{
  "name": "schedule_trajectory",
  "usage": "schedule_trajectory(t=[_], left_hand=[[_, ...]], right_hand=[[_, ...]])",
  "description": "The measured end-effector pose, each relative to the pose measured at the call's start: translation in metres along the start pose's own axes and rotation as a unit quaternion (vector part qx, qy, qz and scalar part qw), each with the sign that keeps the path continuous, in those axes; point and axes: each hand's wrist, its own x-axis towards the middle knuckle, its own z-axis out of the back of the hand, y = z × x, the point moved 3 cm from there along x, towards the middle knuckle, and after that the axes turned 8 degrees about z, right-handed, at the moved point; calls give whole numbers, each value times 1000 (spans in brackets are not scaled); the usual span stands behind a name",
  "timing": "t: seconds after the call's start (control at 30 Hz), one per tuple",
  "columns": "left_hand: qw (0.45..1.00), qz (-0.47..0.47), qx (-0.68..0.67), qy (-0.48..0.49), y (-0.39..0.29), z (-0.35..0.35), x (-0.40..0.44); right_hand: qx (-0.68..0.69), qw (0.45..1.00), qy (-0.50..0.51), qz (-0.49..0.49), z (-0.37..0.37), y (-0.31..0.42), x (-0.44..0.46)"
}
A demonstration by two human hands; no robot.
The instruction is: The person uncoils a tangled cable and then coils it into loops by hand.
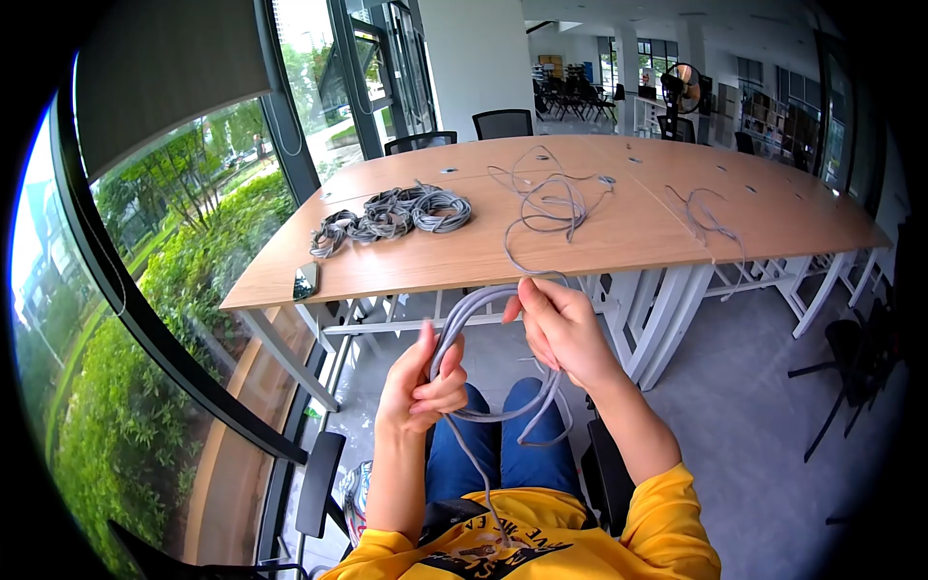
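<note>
A partly coiled grey cable (471, 307) hangs in loops between my two hands, above my lap. My left hand (432, 380) is closed around the bundled loops on the left side. With fingers pinched, my right hand (558, 327) grips the cable at the upper right of the coil. One loose end drops from my left hand toward my yellow shirt. From my right side the cable runs up over the table edge to a loose tangle of grey cable (551, 208) on the tabletop.
Several coiled grey cables (442, 210) lie on the left of the wooden table (387, 271), with a phone (305, 280) near its corner. Another loose cable (713, 224) hangs over the front edge at right. Chair armrests (321, 483) flank me; a large window is at left.
</note>
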Motion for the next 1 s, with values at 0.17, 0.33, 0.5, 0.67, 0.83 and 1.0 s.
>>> schedule_trajectory(t=[0.17, 0.33, 0.5, 0.67, 0.83, 1.0], left_hand=[[999, -23, 39, 11, 1, -10, -7], [990, -135, -32, 16, -1, -11, -7], [992, -125, 2, 26, 3, -11, -13], [991, -130, -4, 20, 1, -6, -13], [990, -137, -34, -25, -1, 11, -9], [979, -127, 25, -157, -2, 27, -5]], right_hand=[[-3, 1000, 5, 17, -5, 4, -3], [86, 995, -17, -36, -11, -11, -8], [121, 991, -26, -41, -16, -22, -18], [159, 987, -13, -24, -22, -19, -14], [167, 985, -33, -23, -21, -30, -3], [159, 986, -51, -28, -17, -38, 6]])
